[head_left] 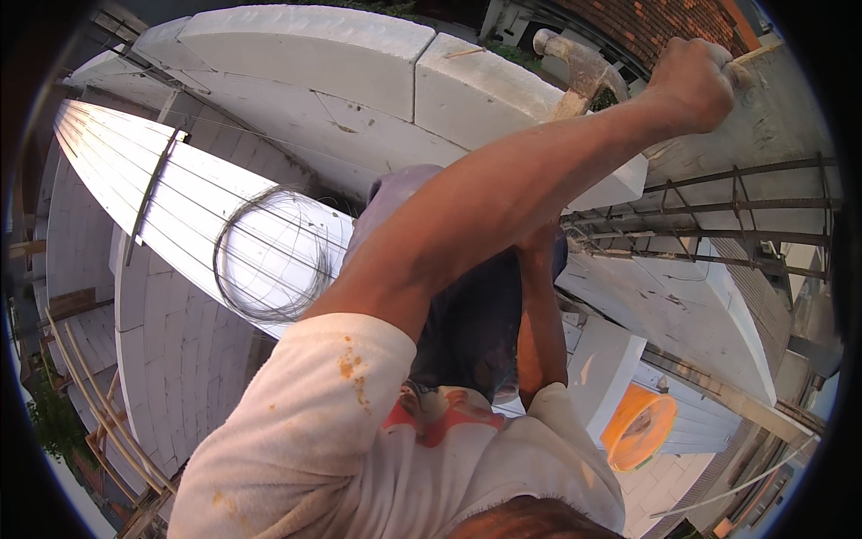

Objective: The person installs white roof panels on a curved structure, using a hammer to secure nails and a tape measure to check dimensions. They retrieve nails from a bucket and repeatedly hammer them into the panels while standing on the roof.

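Big chalky white blocks (314, 54) sat left of the hammer (590, 72), dark rough rebar (736, 208) below right, a springy wire coil (222, 247) lower left. Hammer looked stiff, head-heavy, probably best gripped low; its wooden handle vanished behind the left arm (503, 198). Left hand (691, 85), right of it, was balled up; right hand (540, 237), below it, mostly hidden, couldn't tell its grip.

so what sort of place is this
Most likely a building site with the walls unfinished: pale masonry blocks stand bare, a cage of steel bars is exposed at the right, and a hammer shows above the forearm.
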`<state>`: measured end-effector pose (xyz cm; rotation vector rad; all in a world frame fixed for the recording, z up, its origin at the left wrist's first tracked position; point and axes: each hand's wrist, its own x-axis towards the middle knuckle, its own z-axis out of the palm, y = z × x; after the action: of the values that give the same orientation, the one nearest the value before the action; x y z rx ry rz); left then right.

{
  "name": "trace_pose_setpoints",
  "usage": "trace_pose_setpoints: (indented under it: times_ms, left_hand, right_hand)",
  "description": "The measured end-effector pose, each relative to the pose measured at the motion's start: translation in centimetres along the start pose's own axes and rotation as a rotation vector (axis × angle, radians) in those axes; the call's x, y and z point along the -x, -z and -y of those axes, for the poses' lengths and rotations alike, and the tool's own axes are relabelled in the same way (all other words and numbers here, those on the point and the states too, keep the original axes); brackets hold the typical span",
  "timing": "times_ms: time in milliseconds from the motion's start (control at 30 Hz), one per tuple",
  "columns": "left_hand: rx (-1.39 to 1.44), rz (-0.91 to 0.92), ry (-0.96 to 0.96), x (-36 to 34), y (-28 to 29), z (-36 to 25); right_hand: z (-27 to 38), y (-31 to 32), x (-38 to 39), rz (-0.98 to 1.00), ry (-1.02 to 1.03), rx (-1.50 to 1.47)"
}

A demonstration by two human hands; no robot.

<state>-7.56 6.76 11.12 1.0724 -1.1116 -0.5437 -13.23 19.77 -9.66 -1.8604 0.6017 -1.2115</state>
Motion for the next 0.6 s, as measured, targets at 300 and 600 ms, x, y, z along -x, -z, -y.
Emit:
trace_pose_setpoints:
  times_ms: [300, 600]
  left_hand:
    - [0.005, -0.008, -0.033, -0.2, -0.7, -0.1]
    - [0.010, -0.013, -0.050, -0.3, -1.1, 0.2]
  right_hand:
    - [-2.4, 1.1, -0.2, 0.069, 0.317, 0.310]
    - [-3.1, 0.0, 0.0, 0.007, 0.231, 0.242]
